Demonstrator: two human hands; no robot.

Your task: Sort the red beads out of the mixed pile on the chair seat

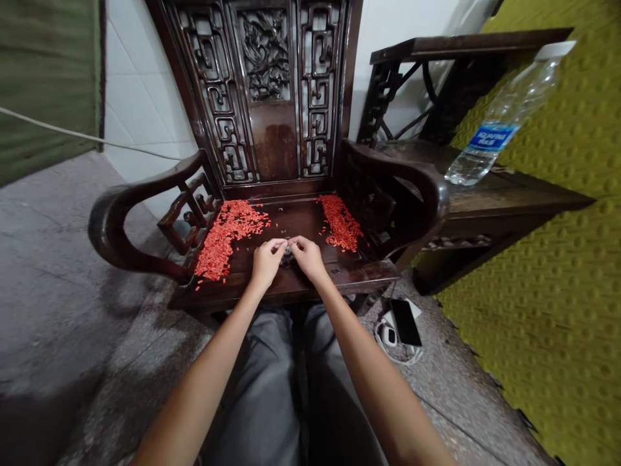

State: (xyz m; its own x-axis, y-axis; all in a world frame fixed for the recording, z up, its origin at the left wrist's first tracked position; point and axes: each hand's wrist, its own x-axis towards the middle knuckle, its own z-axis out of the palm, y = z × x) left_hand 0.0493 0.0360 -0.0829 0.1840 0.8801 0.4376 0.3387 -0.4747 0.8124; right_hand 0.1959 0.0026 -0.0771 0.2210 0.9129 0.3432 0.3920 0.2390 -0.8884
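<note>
My left hand [266, 262] and my right hand [307, 255] meet over the front of a dark carved wooden chair's seat [291, 217]. Thumb and fingers are pinched together on both, tip to tip, around something too small to make out. Just below the fingertips lies a small greyish heap [287, 257], partly hidden by the hands. To the left spreads a large pile of small red-orange pieces [228, 233]. A smaller pile of the same red pieces [341, 223] lies to the right. A few loose bits are scattered between them.
Curved armrests [140, 194] flank the seat, and a carved backrest [272, 142] rises behind. On a wooden side table [514, 194] at right stands a clear water bottle [495, 136]. A phone [406, 321] and a white cable [402, 359] lie on the floor.
</note>
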